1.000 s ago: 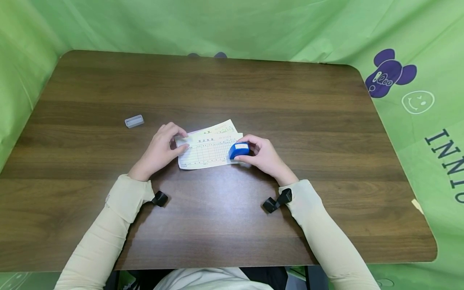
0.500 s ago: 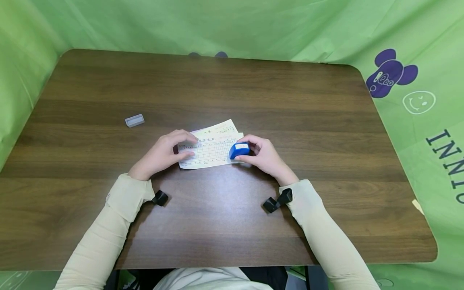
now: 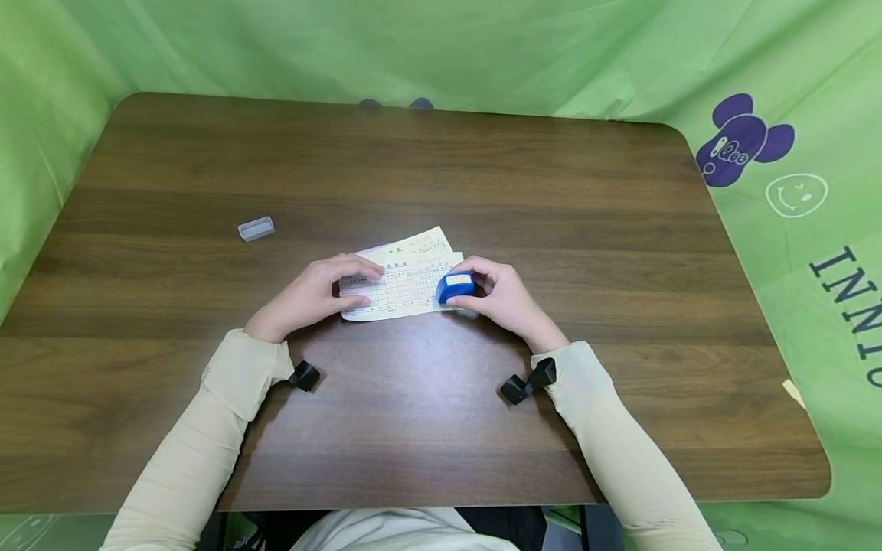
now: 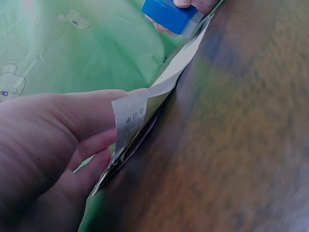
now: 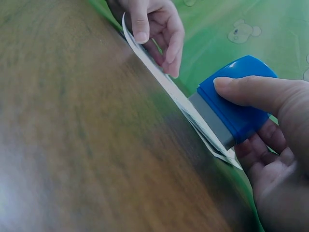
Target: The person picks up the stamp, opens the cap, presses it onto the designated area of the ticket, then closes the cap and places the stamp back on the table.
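A printed form [image 3: 406, 291] with a grid lies over a second paper slip [image 3: 427, 241] on the table. My right hand [image 3: 503, 295] pinches a blue rubber stamp [image 3: 455, 286] between thumb and fingers. In the right wrist view, the grey lower end of the stamp [image 5: 210, 118] meets the form's right part. My left hand [image 3: 313, 295] lies over the left end of the form, thumb and fingers spread on the paper. The left wrist view shows the form's near corner [image 4: 130, 116] curling up beside the thumb.
A small clear plastic cap [image 3: 256, 229] lies on the brown wooden table [image 3: 551, 191], up and left of the papers. Green cloth [image 3: 482, 53] hangs around the far and side edges. A black wrist mount [image 3: 527, 383] sits by the right cuff.
My left hand has slid right and slightly toward me, farther over the form, with its fingers laid flatter. The right hand and the stamp have stayed nearly still.
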A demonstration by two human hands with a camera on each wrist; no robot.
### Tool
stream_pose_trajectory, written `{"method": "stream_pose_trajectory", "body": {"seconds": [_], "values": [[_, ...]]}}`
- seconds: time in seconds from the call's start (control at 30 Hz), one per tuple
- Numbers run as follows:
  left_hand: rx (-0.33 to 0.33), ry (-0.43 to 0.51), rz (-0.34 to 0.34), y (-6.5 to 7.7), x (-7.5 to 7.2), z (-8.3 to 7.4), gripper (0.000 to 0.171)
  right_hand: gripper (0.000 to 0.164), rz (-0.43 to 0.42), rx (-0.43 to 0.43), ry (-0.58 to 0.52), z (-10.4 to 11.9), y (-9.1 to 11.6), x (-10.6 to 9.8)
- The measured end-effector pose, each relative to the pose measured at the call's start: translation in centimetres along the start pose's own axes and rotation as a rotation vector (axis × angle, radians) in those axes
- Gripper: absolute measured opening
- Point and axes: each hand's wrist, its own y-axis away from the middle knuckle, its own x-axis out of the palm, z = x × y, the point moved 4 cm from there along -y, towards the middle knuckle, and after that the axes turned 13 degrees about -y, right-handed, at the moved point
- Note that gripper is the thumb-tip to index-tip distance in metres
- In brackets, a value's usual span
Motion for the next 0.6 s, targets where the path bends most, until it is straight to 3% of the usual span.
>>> {"method": "stream_pose_trajectory", "body": {"seconds": [0.6], "values": [[-0.002,0.001,0.039,-0.05,0.18,-0.14,0.041,0.03,0.011,-0.023,-0.003,0.11,0.1,0.29]]}}
